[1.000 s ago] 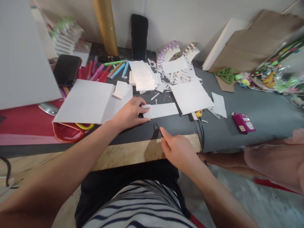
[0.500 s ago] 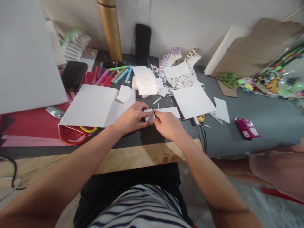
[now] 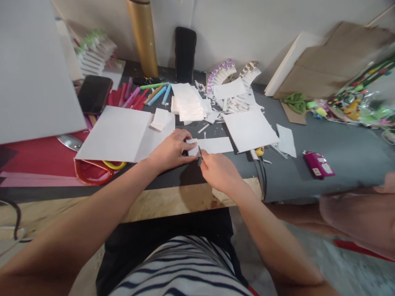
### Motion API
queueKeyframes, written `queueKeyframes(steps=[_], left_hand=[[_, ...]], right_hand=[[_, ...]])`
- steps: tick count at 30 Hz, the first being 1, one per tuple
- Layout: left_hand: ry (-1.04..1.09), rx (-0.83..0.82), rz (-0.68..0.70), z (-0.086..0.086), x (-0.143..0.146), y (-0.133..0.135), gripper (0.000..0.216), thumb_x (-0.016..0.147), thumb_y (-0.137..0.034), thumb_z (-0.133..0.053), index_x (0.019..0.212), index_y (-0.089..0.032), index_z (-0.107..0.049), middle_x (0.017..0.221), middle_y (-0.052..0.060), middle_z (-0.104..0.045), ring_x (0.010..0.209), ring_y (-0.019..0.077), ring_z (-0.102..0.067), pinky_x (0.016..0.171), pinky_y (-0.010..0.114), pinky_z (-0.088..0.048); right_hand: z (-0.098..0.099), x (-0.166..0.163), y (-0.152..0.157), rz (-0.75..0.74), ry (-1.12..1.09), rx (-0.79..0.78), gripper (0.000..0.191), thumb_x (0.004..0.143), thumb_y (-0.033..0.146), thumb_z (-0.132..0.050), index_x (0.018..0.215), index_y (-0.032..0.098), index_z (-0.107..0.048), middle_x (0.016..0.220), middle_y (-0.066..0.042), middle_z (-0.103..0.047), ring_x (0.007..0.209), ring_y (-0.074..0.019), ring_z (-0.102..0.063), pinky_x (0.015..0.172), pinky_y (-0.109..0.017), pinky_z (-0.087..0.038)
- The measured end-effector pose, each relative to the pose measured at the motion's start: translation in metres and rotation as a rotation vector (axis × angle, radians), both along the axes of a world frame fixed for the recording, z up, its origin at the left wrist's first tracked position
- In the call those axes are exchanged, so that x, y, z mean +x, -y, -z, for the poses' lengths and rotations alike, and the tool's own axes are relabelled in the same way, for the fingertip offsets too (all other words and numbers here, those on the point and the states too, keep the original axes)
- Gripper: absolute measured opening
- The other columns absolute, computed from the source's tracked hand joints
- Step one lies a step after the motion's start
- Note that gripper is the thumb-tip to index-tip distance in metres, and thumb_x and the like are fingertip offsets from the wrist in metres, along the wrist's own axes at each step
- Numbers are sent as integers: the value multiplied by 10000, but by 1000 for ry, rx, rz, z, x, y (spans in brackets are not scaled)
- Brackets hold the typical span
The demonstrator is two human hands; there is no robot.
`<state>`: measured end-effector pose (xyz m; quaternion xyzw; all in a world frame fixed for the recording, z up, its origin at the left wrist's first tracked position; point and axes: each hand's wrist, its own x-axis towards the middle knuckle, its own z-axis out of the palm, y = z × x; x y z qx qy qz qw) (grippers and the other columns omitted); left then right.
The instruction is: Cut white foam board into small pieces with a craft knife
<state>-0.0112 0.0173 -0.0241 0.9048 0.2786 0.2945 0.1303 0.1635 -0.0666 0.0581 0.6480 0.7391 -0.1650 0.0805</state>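
Note:
A narrow white paper strip (image 3: pixel 214 145) lies on the dark grey table (image 3: pixel 339 144). My left hand (image 3: pixel 171 149) rests on the strip's left end, fingers curled and pressing it down. My right hand (image 3: pixel 217 170) is closed around a thin dark blade-like tool (image 3: pixel 199 155), its tip at the strip's near edge beside my left fingers. A larger white sheet (image 3: pixel 117 133) lies just left of my left hand.
A square white sheet (image 3: pixel 249 130), a stack of white pieces (image 3: pixel 187 102) and paper scraps lie beyond. Coloured markers (image 3: pixel 145 93), a phone (image 3: pixel 94 94), red-handled scissors (image 3: pixel 92 172) and a pink box (image 3: pixel 318 164) lie around. Another person's arm (image 3: pixel 354 213) is at right.
My right hand came up from the table's wooden edge to the strip, then drew back slightly toward me with the tool. My left hand stayed on the strip's left end.

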Motion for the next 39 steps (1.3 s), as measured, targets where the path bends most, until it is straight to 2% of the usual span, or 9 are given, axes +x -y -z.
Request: queueKeyframes(steps=[6, 11, 14, 17, 21, 23, 29, 34, 39], left_hand=[[-32, -8, -6, -2, 0, 0, 277, 859, -381, -743, 1050, -183, -768, 1129, 139, -614, 1026, 281, -576, 917, 455, -511], [-34, -38, -30, -2, 0, 0, 291, 845, -391, -754, 1053, -189, -766, 1131, 130, -620, 1027, 284, -583, 909, 447, -517], [-5, -71, -49, -4, 1, 2, 443, 822, -380, -771, 1208, -170, -712, 1141, 134, -629, 1049, 287, -583, 927, 447, -519], [63, -120, -80, -11, 2, 5, 614, 811, -376, -777, 1359, -152, -615, 1146, 130, -635, 1056, 273, -592, 948, 435, -523], [176, -108, -135, -21, -5, 2, 621, 833, -353, -759, 1400, -183, -573, 1165, 113, -637, 1083, 254, -598, 999, 436, -513], [169, -53, -165, -22, -11, -3, 596, 840, -344, -751, 1389, -186, -582, 1183, 122, -630, 1124, 271, -587, 1015, 463, -505], [153, -32, -339, -23, -21, -10, 545, 849, -392, -741, 1333, -175, -618, 1230, 149, -640, 1152, 309, -606, 1024, 537, -505], [449, -159, -460, -25, -18, -8, 520, 881, -454, -705, 1347, -248, -597, 1241, 87, -650, 1141, 242, -655, 1024, 448, -545], [638, -251, -528, -19, -18, -12, 560, 876, -481, -716, 1357, -232, -573, 1288, 99, -642, 1131, 237, -677, 1019, 436, -558]], right_hand=[[2, 3, 35, 8, 83, -51, 557, 979, 197, -358, 1499, 32, -467, 936, -196, -759, 862, -328, -723, 635, -362, -427], [3, 15, 58, 14, 17, -57, 551, 997, 254, -373, 1515, 105, -488, 900, -169, -774, 809, -312, -721, 635, -355, -409], [-3, 29, 58, 90, -66, 22, 508, 987, 263, -411, 1460, 141, -551, 820, -135, -756, 747, -279, -699, 604, -330, -386], [-6, 42, 41, 204, -318, 156, 386, 998, 304, -404, 1265, 137, -627, 725, -83, -694, 631, -218, -649, 574, -301, -398], [1, 45, -5, 325, -884, 172, 216, 997, 413, -435, 1028, 222, -529, 671, 25, -608, 460, -126, -540, 491, -251, -391], [8, 40, -34, 328, -994, 238, 184, 969, 416, -499, 926, 236, -495, 698, 31, -609, 447, -100, -485, 482, -242, -368], [36, 30, -91, 290, -878, 501, 193, 952, 387, -495, 826, 240, -492, 665, 17, -592, 603, -149, -554, 623, -270, -421], [55, 41, -94, 300, -723, 525, 169, 938, 366, -486, 849, 228, -526, 659, 2, -593, 648, -183, -581, 687, -297, -432], [50, 48, -93, 308, -712, 529, 176, 936, 354, -487, 851, 217, -557, 659, -11, -604, 641, -182, -586, 685, -296, -431]])
